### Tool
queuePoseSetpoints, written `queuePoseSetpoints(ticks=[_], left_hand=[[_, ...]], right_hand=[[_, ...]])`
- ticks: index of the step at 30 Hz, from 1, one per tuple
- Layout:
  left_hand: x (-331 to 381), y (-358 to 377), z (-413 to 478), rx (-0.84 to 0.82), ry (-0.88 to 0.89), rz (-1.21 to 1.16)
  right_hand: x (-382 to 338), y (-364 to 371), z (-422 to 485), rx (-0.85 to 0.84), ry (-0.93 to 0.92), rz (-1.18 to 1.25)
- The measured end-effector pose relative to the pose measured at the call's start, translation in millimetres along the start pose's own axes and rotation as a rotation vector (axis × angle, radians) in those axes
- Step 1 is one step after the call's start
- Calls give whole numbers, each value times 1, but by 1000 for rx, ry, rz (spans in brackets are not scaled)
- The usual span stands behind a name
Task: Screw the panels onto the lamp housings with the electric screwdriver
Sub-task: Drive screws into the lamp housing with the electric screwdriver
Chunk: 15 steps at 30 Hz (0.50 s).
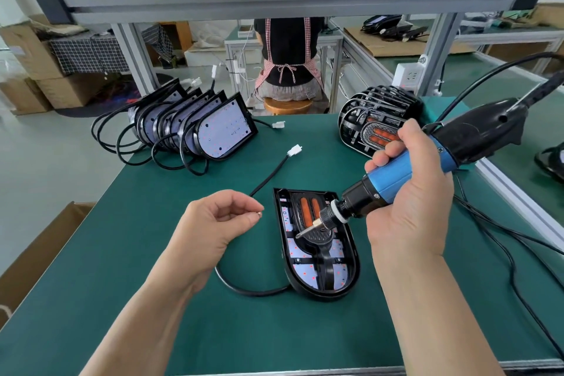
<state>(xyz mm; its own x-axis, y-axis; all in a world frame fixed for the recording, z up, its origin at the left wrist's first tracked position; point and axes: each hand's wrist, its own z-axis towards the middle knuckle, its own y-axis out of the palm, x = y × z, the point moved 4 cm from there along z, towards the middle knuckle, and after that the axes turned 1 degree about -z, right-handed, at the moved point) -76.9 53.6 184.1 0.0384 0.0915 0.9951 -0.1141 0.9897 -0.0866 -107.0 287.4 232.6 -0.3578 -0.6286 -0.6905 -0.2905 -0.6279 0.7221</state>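
Observation:
A black lamp housing (323, 281) lies on the green table mat (189, 314), open side up, with a black ribbed panel and orange strips inside it. Its black cable (268, 180) runs up to a white connector (294, 150). My right hand (409, 198) grips the blue and black electric screwdriver (406, 171), tilted, with the bit tip (300, 234) just over the panel. My left hand (219, 220) hovers left of the housing and pinches a small screw (259, 214) between thumb and forefinger.
A row of lamp housings with white LED boards (210, 128) leans at the back left, cables looped beside it. A stack of black ribbed panels (375, 119) stands at the back right. The screwdriver's cord (500, 241) trails across the right side. A person sits beyond the table.

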Motion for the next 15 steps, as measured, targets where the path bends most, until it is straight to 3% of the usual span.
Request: queuePoseSetpoints(ticks=[8,15], left_hand=[[-1,32,-3,-23,-152,-413],[-2,51,-6,-82,-226,-631]], right_hand=[[-20,20,4,56,64,41],[-29,30,3,73,122,21]])
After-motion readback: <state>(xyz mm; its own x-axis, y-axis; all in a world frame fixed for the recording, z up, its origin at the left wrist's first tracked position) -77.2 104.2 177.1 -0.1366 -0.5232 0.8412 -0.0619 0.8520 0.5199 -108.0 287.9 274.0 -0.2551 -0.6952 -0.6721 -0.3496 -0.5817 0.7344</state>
